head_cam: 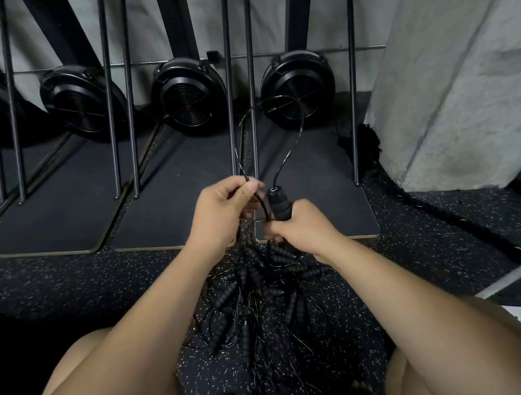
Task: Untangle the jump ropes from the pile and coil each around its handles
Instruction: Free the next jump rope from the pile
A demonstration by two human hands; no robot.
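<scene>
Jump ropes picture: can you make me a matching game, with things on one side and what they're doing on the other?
Things:
1 left hand
2 right hand
3 pile of jump ropes
4 round black fans

States:
A lies on the speckled floor
B grips a black handle
C stand by the wall
D pinches a thin rope

Pairs: 1-D, 2-B, 3-A, 4-C.

R hand point(300, 225) grips black handle point(278, 203) upright; L hand point(222, 210) pinches cord point(292, 143) looping above; tangled rope pile point(262, 299) on floor below.
</scene>
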